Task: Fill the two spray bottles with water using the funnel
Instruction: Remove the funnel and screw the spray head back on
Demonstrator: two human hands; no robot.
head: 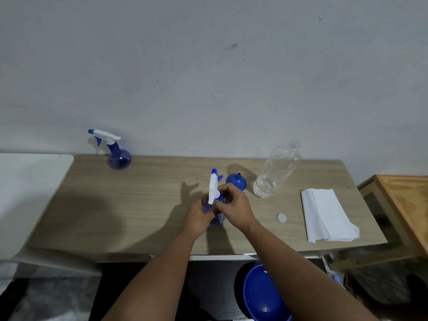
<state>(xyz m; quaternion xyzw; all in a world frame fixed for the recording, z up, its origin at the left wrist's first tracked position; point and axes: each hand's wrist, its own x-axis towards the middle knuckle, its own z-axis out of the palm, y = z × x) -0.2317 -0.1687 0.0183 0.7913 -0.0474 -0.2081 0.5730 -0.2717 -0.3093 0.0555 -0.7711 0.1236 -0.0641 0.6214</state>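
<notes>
- Nearest you, below the desk's front edge, sits one blue basin (264, 295), cut off at the bottom of the view.
- Your two forearms reach up from there to the middle of the desk (139, 205).
- Your left hand (199, 217) wraps its fingers round the blue body of the near spray bottle (217, 218), which it mostly hides.
- Your right hand (234, 205) curls its fingers at that bottle's neck, just under the white trigger head (212, 187); how the fingertips sit there is hard to make out.
- Two spray bottles in all: the far spray bottle (118, 156) stands upright at the back left of the desk, well apart from both hands, head fitted.
- One blue funnel (236, 181) lies just behind your right hand.
- One clear water bottle (275, 170), uncapped, stands to the right of the funnel with a little water at the bottom.
- One white cap (281, 218) lies on the desk between your right forearm and one folded white cloth (326, 216).
</notes>
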